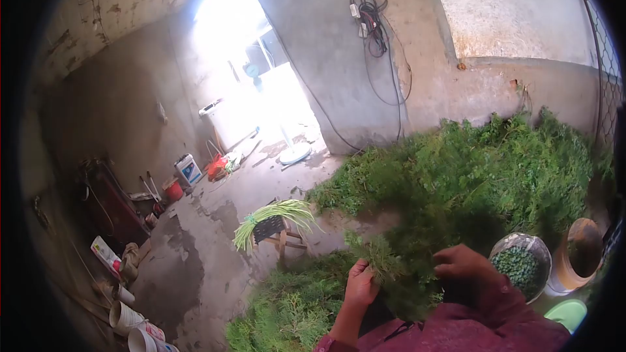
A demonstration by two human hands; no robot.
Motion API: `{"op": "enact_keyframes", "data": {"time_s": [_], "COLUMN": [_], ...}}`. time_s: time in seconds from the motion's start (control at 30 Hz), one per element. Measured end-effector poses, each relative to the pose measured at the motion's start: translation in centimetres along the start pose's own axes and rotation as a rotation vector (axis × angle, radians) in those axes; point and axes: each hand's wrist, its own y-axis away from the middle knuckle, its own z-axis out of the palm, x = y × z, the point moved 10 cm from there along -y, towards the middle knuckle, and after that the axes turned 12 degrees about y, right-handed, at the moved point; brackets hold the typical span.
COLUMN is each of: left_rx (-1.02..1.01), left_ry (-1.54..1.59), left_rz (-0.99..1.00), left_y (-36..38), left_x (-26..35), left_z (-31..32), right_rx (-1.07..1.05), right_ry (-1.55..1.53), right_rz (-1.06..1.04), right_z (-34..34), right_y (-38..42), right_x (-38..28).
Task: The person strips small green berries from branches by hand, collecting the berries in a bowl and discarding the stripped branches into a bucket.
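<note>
Foliage (482,169), feathery and bright green, lies in a broad heap whose back edge meets the foot of the grey-brown plaster wall (424,101) and whose left edge breaks off raggedly on the bare grey concrete floor (208,221). A 2nd, lower mass of similar greenery (293,309) spreads to the left of the person's left hand (362,282). That hand's fingers are closed around the lower end of a fine-leaved green sprig (383,257), which rises from the grip, on the side towards the other hand. The right hand (464,263) is apart from it, fingers partly bent and pointing left; whether they hold anything I cannot tell. Room is tight to its right: a round, pale bucket (546,272) with small green pieces (515,266) inside stands near the maroon sleeve (505,300), with a tan, open-topped cylindrical container (565,278) just beside it and a pale green plastic basin (568,314) below. Open floor lies to the left, past a small wooden-legged stool (267,227); long, thin green stalks (287,209) droop over its seat's edges
</note>
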Motion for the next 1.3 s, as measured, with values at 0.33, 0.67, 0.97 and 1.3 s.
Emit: {"op": "enact_keyframes", "data": {"time_s": [0.33, 0.67, 0.97, 1.3], "left_rx": [0.082, -0.323, -0.250, 0.199], "left_ry": [-0.087, -1.657, -1.444, -0.129], "left_rz": [-0.077, 0.434, 0.488, -0.105], "left_y": [0.1, 1.5, 0.8, 1.8], "left_x": [0.5, -0.1, 0.2, -3.0], "left_z": [-2.2, -2.5, 2.4, -3.2], "right_rx": [0.385, 0.385, 0.469, 0.284], "right_ry": [0.105, 0.390, 0.129, -0.387], "right_rz": [-1.060, -1.120, -0.963, -0.148], "right_z": [-16.4, -13.9, -18.4, -2.7], "right_y": [8.6, -0.5, 5.1, -2.8], "right_x": [-25.5, -33.6, -21.7, -7.4]}}
